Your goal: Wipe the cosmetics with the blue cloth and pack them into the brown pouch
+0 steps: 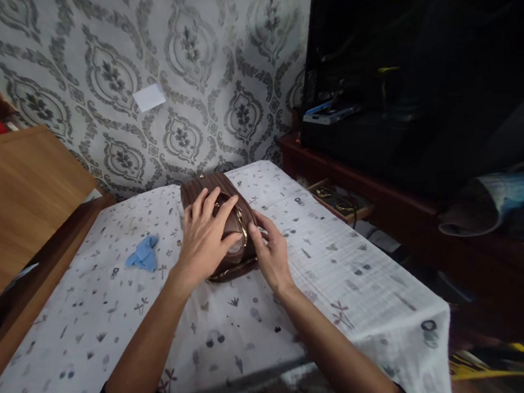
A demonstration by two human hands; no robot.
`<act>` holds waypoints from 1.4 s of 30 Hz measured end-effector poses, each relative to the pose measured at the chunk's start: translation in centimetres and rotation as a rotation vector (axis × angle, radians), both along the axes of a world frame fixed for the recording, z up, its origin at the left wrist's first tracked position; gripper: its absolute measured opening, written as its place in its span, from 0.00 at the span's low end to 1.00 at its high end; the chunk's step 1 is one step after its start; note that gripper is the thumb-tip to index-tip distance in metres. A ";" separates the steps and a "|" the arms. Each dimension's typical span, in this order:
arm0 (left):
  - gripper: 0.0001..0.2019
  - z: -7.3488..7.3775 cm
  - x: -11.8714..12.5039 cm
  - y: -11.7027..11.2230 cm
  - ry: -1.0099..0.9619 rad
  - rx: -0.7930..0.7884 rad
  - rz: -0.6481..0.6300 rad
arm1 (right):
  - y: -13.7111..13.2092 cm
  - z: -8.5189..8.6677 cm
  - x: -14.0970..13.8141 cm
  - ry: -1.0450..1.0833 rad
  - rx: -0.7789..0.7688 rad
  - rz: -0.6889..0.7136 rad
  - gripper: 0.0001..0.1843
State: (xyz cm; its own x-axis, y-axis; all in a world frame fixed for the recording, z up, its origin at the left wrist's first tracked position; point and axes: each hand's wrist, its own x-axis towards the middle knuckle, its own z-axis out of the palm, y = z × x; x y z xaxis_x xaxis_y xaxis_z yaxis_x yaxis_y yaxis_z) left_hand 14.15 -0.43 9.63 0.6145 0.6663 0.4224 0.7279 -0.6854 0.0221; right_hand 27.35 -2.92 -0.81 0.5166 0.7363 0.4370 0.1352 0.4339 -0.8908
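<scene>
A brown ribbed bag (209, 190) with a gold zip lies on the white patterned tablecloth (370, 272), near the table's far side. My left hand (204, 234) rests flat on top of the bag, fingers stretched out and spread toward its zip. My right hand (271, 252) is at the bag's right side near its front end, fingers curled against the edge by the zip. Whether they pinch the zip pull is hidden.
A small blue cloth (143, 253) lies left of the bag. A wooden board (10, 193) leans at the left. A dark red shelf unit (384, 189) with an open drawer stands right of the table, below a black mass.
</scene>
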 end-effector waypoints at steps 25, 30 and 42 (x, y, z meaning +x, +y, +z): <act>0.30 0.1 -1.7 0.7 0.070 -0.051 -0.075 | -0.5 -1.1 0.3 -0.205 -0.029 0.217 0.52; 0.33 0.5 -3.3 1.3 0.112 -0.110 -0.156 | -0.3 -1.2 0.2 -0.200 -0.042 0.191 0.53; 0.29 -1.1 -2.1 -0.2 0.067 0.064 -0.057 | -0.3 -1.0 0.1 -0.229 -0.001 0.185 0.48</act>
